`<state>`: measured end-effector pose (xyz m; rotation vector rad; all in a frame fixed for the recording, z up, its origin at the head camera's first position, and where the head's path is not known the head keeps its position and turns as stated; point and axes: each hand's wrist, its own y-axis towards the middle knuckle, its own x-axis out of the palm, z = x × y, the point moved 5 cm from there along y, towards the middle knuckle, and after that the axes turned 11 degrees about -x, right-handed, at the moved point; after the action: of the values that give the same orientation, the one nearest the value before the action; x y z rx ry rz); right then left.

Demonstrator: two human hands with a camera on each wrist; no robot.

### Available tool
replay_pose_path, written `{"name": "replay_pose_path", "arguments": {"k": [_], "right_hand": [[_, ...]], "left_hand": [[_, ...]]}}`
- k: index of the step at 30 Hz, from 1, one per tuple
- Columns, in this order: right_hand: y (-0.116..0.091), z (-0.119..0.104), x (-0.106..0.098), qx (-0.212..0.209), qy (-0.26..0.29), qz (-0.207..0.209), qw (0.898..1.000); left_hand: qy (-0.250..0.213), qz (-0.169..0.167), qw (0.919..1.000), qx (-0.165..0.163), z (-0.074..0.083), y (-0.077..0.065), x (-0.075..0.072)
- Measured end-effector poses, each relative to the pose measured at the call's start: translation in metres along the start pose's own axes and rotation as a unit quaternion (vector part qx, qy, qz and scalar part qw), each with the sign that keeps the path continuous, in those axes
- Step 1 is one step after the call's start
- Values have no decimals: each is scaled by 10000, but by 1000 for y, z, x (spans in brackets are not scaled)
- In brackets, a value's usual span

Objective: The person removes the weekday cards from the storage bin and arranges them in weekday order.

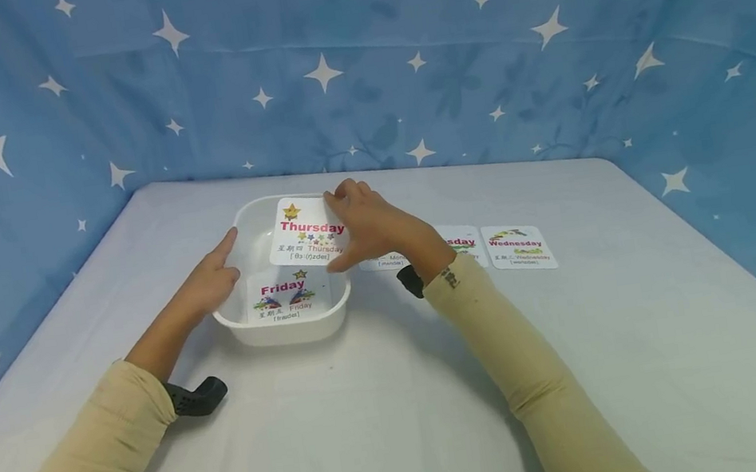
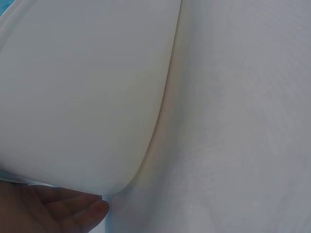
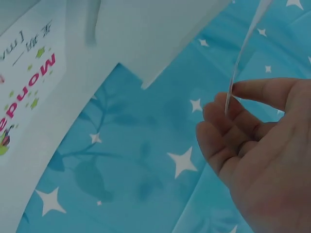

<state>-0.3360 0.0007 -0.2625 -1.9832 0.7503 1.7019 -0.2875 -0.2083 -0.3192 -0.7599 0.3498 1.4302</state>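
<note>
My right hand (image 1: 379, 224) pinches a white flashcard (image 1: 309, 247) reading "Thursday" by its right side, above a white plastic basin (image 1: 293, 332). In the right wrist view the card is seen edge-on between thumb and fingers. Inside the basin lies a "Friday" flashcard (image 1: 284, 304), face up. At the basin's left rim, my left hand (image 1: 203, 285) holds the edge, index finger stretched along it. The left wrist view shows fingers (image 2: 77, 213) against the outer wall.
To the basin's right, a row of cards lies on the white-covered table: a "Monday" card (image 3: 29, 92), one ending in "sday" (image 1: 466, 241) partly behind my right arm, and a "Wednesday" card (image 1: 521, 246). A blue starred curtain (image 1: 346, 111) hangs behind.
</note>
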Motion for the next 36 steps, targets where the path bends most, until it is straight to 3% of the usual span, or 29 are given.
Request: {"name": "replay_pose_path", "arguments": {"k": [10,21,36], "right_hand": [[-20,27,4,183,429,-120,9988],[-39,36,9,28,232,-356,9991],[-83,52,8,371,345,-616,9968]], "left_hand": [[110,24,9999,-92,-1,-2,-3],[54,50,9998,-157,-3,-2,-2],[131,90,9998,-100,-2,1,0]]}}
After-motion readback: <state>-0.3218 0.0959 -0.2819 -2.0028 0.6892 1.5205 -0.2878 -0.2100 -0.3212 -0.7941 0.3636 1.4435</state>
